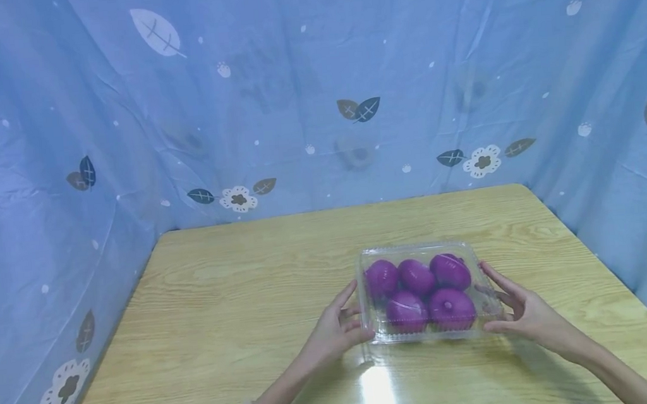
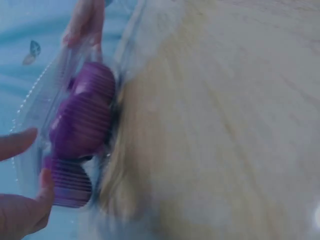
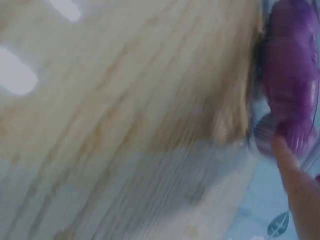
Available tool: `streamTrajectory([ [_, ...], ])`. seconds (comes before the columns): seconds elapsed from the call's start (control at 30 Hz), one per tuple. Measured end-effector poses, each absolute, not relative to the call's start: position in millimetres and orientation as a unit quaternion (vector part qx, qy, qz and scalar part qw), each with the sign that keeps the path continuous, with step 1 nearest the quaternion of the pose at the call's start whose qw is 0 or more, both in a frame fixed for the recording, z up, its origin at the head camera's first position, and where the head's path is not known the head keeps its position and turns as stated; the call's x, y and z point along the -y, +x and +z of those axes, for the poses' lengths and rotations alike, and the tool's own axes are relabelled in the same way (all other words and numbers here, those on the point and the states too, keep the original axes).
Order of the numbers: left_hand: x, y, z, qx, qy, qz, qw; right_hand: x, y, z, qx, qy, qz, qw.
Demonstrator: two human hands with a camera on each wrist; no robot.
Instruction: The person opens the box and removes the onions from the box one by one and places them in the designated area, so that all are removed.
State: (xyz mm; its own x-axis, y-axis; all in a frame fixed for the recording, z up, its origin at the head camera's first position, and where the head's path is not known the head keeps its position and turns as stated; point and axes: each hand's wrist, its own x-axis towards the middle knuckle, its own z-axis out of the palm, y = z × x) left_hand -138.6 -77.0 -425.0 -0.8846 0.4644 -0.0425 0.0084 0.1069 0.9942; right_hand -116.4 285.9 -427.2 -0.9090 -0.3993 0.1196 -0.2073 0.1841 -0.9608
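A clear plastic clamshell box is in the right half of the head view, over the wooden table. Through its transparent walls show several round, glossy purple pieces, one with a small stem-like nub on top. My left hand grips the box's left end, thumb at the near corner and fingers along the side. At the opposite end my right hand holds it between thumb and fingers. Purple pieces and the left fingers appear in the left wrist view; the right wrist view shows one right finger against the box.
The light wooden table has rounded far corners. Blue curtains with leaf and flower prints hang behind it and along both sides. A bright light reflection lies on the tabletop in front of the box.
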Motion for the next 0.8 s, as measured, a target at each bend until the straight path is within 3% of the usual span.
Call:
streamTrajectory([
  [0.4,72,-139,-429,-0.681,0.123,0.707,0.146,-278,-109,-425,-0.818,-0.106,-0.565,0.025],
  [0.8,75,-138,-433,-0.696,0.142,0.691,0.131,-278,-105,-424,-0.852,-0.037,-0.52,0.041],
])
